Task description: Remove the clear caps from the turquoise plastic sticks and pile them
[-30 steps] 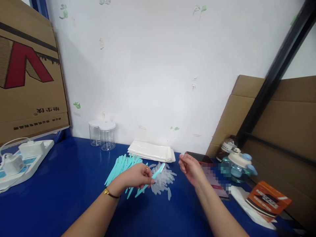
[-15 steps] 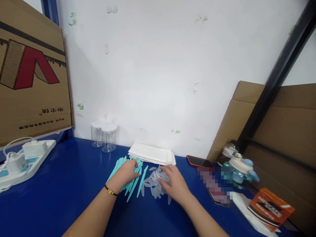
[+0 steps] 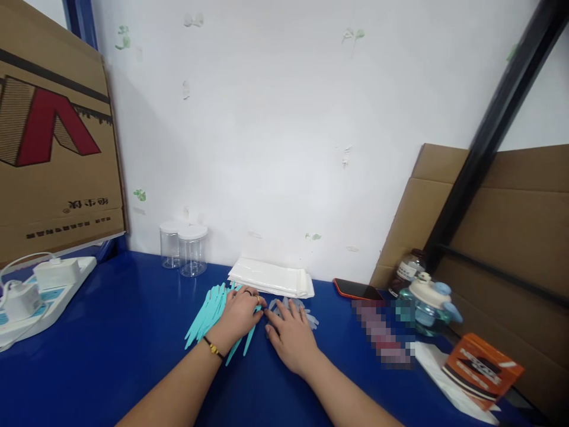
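Fingers (image 3: 294, 311) spread on the right hand (image 3: 294, 345), curled on the left hand (image 3: 240, 313), both low over the counter (image 3: 133, 356).

The right hand covers much of a pile of translucent pieces (image 3: 312, 321); the left lies over the right side of the teal sticks (image 3: 208, 314), and whether it grips one I cannot tell. The hands are close together, fingertips near each other. Just behind the piles lie flat white packets (image 3: 269, 277), with two lidded clear jars (image 3: 192, 255) farther left and a phone (image 3: 358, 290) to the right.
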Demonstrator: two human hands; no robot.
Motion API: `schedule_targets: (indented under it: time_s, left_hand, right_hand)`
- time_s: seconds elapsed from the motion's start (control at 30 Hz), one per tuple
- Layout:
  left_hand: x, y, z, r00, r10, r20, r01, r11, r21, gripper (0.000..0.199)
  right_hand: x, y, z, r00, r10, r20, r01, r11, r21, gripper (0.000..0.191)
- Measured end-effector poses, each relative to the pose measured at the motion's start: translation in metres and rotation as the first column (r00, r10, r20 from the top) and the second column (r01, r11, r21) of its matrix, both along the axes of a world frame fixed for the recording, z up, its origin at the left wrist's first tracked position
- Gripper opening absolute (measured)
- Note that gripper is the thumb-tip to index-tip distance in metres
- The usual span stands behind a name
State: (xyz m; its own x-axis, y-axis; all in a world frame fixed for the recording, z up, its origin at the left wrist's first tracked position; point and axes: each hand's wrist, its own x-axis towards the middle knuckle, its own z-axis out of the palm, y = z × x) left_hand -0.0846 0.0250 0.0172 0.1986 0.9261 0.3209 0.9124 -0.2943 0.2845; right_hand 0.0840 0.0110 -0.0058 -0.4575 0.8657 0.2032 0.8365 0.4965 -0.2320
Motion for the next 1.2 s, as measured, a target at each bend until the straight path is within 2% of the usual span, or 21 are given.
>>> schedule_targets:
  time_s: [0.1, 0.17, 0.23, 0.3, 0.37, 0.43, 0.5, 0.57, 0.63, 0.77, 1.2]
  left_hand:
    - [-0.002, 0.003, -0.004, 0.999, 0.047, -0.008, -0.047, 0.999, 0.004, 0.022]
    - [-0.004, 0.005, -0.004, 0.998, 0.065, -0.001, -0.065, 0.998, 0.01, 0.024]
    - [-0.01, 0.007, -0.001, 0.995, 0.095, 0.009, -0.096, 0.995, 0.01, 0.03]
    - [-0.018, 0.009, 0.003, 0.981, 0.193, 0.024, -0.194, 0.981, 0.019, 0.04]
    - [-0.03, 0.012, 0.006, 0.936, 0.349, 0.052, -0.35, 0.937, 0.006, 0.055]
    - [-0.042, 0.015, 0.004, 0.868, 0.49, 0.078, -0.484, 0.871, -0.086, 0.072]
    - [-0.05, 0.017, -0.002, 0.83, 0.552, 0.078, -0.523, 0.82, -0.232, 0.084]
    - [-0.053, 0.019, -0.009, 0.839, 0.542, 0.056, -0.494, 0.8, -0.341, 0.091]
    - [-0.052, 0.02, -0.014, 0.857, 0.515, 0.028, -0.467, 0.798, -0.381, 0.098]
    - [-0.046, 0.019, -0.017, 0.862, 0.507, -0.006, -0.47, 0.795, -0.384, 0.103]
    - [-0.04, 0.019, -0.018, 0.848, 0.528, -0.043, -0.501, 0.774, -0.387, 0.099]
  right_hand:
    - [0.006, 0.002, 0.003, 1.0, 0.001, -0.006, -0.001, 1.0, 0.017, 0.045]
    - [0.01, 0.003, 0.007, 0.999, -0.048, -0.015, 0.048, 0.999, 0.02, 0.05]
    - [0.014, 0.004, 0.009, 0.991, -0.133, -0.015, 0.133, 0.991, -0.028, 0.058]
    - [0.017, 0.005, 0.01, 0.98, -0.197, 0.007, 0.197, 0.974, -0.112, 0.064]
    - [0.017, 0.005, 0.009, 0.977, -0.21, 0.034, 0.213, 0.963, -0.165, 0.067]
    - [0.016, 0.006, 0.007, 0.979, -0.2, 0.049, 0.206, 0.963, -0.172, 0.068]
    - [0.014, 0.006, 0.006, 0.98, -0.191, 0.05, 0.196, 0.967, -0.163, 0.067]
    - [0.013, 0.006, 0.004, 0.982, -0.182, 0.048, 0.188, 0.969, -0.161, 0.067]
    - [0.014, 0.007, 0.003, 0.983, -0.177, 0.043, 0.182, 0.971, -0.157, 0.066]
    - [0.015, 0.008, 0.002, 0.985, -0.172, 0.025, 0.174, 0.974, -0.148, 0.066]
    - [0.015, 0.009, -0.002, 0.987, -0.155, -0.038, 0.149, 0.981, -0.123, 0.066]
